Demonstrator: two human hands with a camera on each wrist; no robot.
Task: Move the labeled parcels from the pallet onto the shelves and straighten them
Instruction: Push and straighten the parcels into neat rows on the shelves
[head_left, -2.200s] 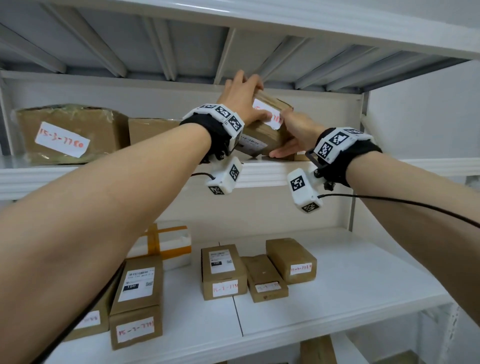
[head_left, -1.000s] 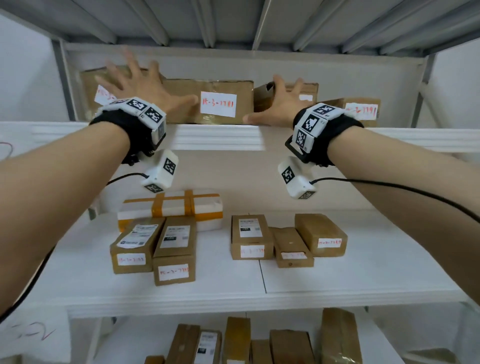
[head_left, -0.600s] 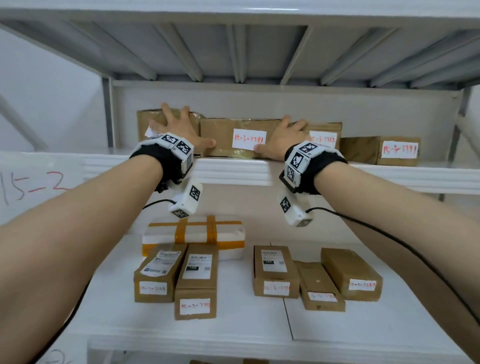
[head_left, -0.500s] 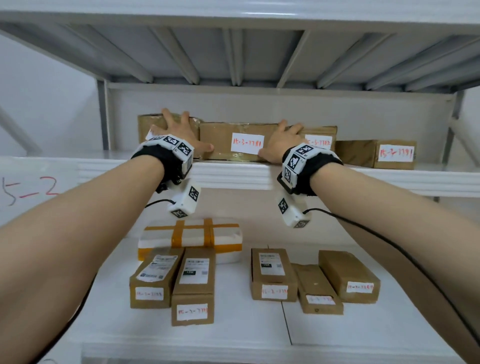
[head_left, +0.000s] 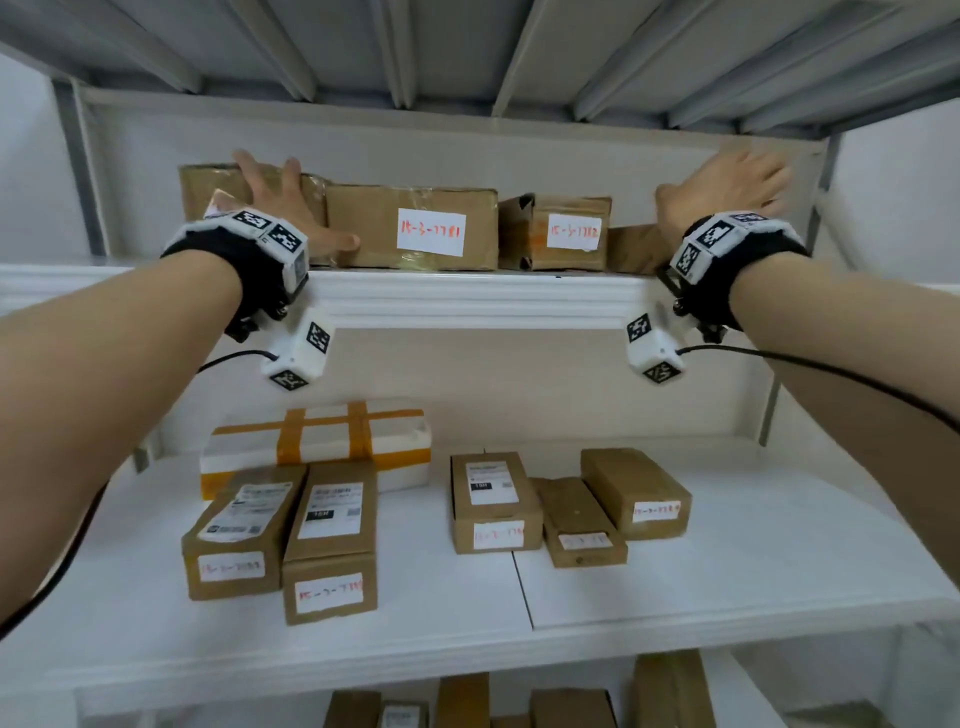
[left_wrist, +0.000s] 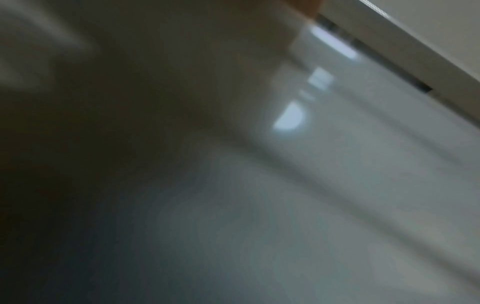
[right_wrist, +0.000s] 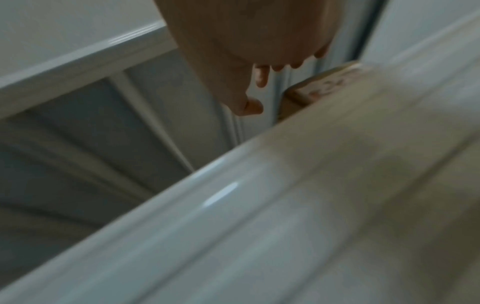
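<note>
Over at about 10 o'clock the left hand (head_left: 283, 205) is up on the upper shelf (head_left: 467, 296), fingers spread and flat against the front of the leftmost parcel (head_left: 208, 187), thumb reaching toward the next box. The left wrist view is just a dark blur, no help there. Right beside it, touching, sits the wide parcel (head_left: 410, 226) with a white handwritten label, and next to that at 12 o'clock a smaller parcel (head_left: 556, 231) with its own label, looks a bit dented at the top. Then at roughly 2 o'clock there's a low parcel (head_left: 631, 249) mostly hidden behind the right wrist. The right hand (head_left: 727, 187) is above it, fingers loose and open, blurry, and I can't tell if it's actually touching the box; in the right wrist view the fingers (right_wrist: 261, 77) hang relaxed and hold nothing. Down at 6 o'clock the middle shelf (head_left: 727, 571) has a white foam box with orange tape (head_left: 317, 447) at the back left and five labeled brown parcels in front, two on the left, three on the right.
</note>
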